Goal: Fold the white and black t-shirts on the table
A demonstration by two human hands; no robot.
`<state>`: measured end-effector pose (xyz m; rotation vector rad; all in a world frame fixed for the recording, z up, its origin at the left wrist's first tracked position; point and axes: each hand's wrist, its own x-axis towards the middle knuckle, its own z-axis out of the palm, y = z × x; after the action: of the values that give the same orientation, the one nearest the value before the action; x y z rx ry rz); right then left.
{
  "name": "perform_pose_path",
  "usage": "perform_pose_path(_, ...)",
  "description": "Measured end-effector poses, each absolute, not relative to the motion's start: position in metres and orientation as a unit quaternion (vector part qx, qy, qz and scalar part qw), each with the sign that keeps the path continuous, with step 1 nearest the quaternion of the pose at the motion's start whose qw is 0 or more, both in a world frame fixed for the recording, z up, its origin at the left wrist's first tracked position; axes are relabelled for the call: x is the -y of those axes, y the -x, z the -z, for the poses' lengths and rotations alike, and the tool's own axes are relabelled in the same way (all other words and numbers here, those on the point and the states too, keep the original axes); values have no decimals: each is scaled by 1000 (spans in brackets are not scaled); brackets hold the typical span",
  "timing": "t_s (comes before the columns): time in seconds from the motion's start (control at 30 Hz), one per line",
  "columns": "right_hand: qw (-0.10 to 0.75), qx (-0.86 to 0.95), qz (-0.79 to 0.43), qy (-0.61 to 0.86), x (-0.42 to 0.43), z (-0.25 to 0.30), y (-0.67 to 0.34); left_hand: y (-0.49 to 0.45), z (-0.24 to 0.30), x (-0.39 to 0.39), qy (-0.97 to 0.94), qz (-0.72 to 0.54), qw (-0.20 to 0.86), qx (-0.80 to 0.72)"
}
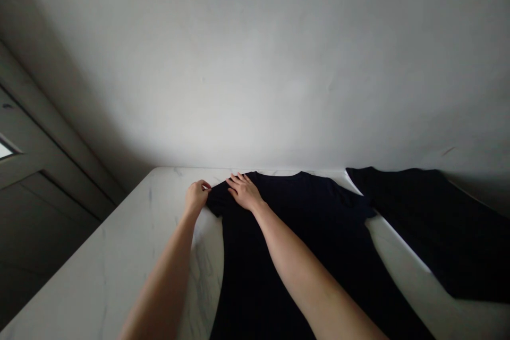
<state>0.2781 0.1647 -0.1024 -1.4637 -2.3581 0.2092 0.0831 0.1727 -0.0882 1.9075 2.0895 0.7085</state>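
Observation:
A dark navy T-shirt point(311, 239) lies spread flat on a white marble table point(119, 255), its collar toward the far wall. My left hand point(196, 196) is closed in a pinch on the edge of the shirt's left sleeve. My right hand point(244, 191) lies flat with its fingers stretched out on the left shoulder of the shirt, just beside the left hand. Both forearms reach out across the table from the near edge.
A second dark garment point(438, 223) lies on the table at the right, reaching the far wall. A plain grey wall point(255, 64) rises right behind the table. A dark door or window frame point(35, 170) stands at the left.

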Motion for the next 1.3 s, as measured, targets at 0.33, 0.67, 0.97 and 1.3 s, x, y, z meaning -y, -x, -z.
perform_pose_path(0.33, 212, 758, -29, 616, -165, 102, -276, -79, 84, -174, -654, -225, 139, -709)
perform_pose_path(0.67, 168, 745, -83, 640, -162, 98, -277, -75, 87, -179, -649, -226, 157, -710)
perform_pose_path(0.97, 158, 753, -71, 635, -166, 87, -281, -89, 79, -162, -671, -185, 86, -713)
perform_pose_path(1.3, 150, 861, -130, 467, -176, 59, -240, -90, 73, -133, -608, -171, 80, -771)
